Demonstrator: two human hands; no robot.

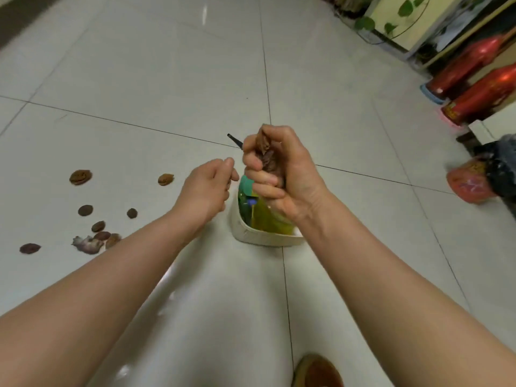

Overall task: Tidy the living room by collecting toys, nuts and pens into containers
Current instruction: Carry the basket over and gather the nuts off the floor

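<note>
While both hands hover over the floor, notes from the one view, the head camera:

Right hand (279,174): fist curled tight on a bunch of brown nuts (266,156); a dark pen (235,141) sticks out of the fist up and to the left.
Left hand (208,188): fingers loosely curled, fingertips close to the right fist; whether they pinch anything I cannot tell.
Container (262,237): white basket on the floor, directly under the right fist, with green and yellow toys already inside.
Key relation: load hangs straight above the basket mouth; pen's long axis runs up-left, away from the basket.
Loose nuts (96,227): scattered on the floor well to the left, on the left hand's side.
Judgement: drop is a short way straight down; left hand is nearer the remaining nuts.
</note>
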